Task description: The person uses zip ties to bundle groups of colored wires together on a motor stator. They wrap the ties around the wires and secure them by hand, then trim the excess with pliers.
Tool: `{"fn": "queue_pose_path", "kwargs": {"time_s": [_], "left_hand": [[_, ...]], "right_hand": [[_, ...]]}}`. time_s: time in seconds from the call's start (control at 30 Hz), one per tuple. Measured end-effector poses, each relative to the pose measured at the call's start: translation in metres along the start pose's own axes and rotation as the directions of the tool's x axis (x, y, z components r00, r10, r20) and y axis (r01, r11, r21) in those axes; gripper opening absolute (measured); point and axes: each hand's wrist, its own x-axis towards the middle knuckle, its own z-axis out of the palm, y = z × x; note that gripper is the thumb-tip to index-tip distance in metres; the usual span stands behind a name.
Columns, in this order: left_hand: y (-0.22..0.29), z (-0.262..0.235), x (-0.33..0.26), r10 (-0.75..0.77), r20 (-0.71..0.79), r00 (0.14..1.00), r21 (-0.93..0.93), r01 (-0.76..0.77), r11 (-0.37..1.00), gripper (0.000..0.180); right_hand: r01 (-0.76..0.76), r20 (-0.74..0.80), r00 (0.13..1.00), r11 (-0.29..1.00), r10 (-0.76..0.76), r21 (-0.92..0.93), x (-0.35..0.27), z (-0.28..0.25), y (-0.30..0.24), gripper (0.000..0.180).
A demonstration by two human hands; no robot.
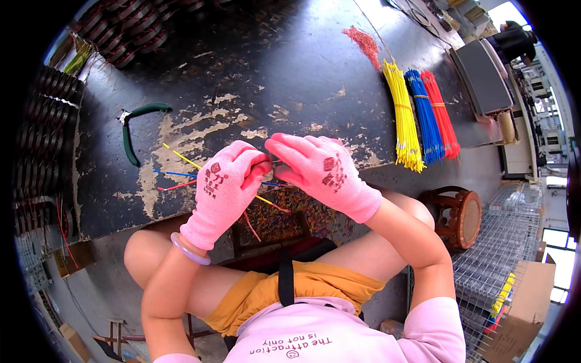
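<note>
My left hand (225, 180), in a pink glove, is closed around a few thin wires above the table's near edge. A yellow wire (181, 155), a blue wire (174, 173) and a red wire (177, 185) stick out to its left; more lengths show below and to the right of it. Close beside its fingertips, my right hand (327, 175), also in a pink glove, is closed in a pinch. What sits between its fingers is mostly hidden. Green-handled pliers (128, 134) lie open on the table to the left.
At the right, bundles of yellow wires (402, 115), blue wires (426, 118) and red wires (441, 115) lie side by side near red scraps (365, 44). Dark ring-shaped parts (124, 30) are stacked at the far left. A wooden stool (466, 219) stands beside my right knee.
</note>
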Motion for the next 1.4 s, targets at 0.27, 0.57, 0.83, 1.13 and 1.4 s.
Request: {"fn": "queue_pose_path", "kwargs": {"time_s": [0.27, 0.57, 0.83, 1.13, 1.4], "left_hand": [[0.000, -0.002, 0.001, -0.004, 0.007, 1.000, -0.005, 0.004, 1.000, 0.009], [-0.001, -0.003, 0.001, -0.010, 0.020, 1.000, -0.018, 0.010, 1.000, 0.011], [0.000, -0.005, 0.000, -0.007, 0.045, 0.999, -0.046, 0.009, 0.999, 0.008], [0.000, -0.003, 0.002, -0.035, 0.040, 0.999, -0.050, 0.037, 0.998, 0.009], [0.000, -0.004, 0.003, -0.001, 0.051, 0.999, -0.048, 0.003, 0.999, 0.011]], "right_hand": [[-0.864, 0.846, 0.502, 0.053, 0.179, 0.501, 0.020, -0.002, 0.019, 0.018], [-0.068, 0.139, 0.990, 0.956, 0.029, 0.285, 0.012, -0.004, 0.009, 0.016], [-0.643, 0.431, 0.761, 0.651, 0.485, 0.403, 0.014, -0.012, 0.002, 0.024], [-0.050, 0.020, 0.999, 0.995, 0.049, 0.084, -0.005, 0.004, 0.009, 0.036], [-0.320, 0.278, 0.933, 0.881, 0.229, 0.349, -0.003, 0.008, 0.015, 0.024]]}}
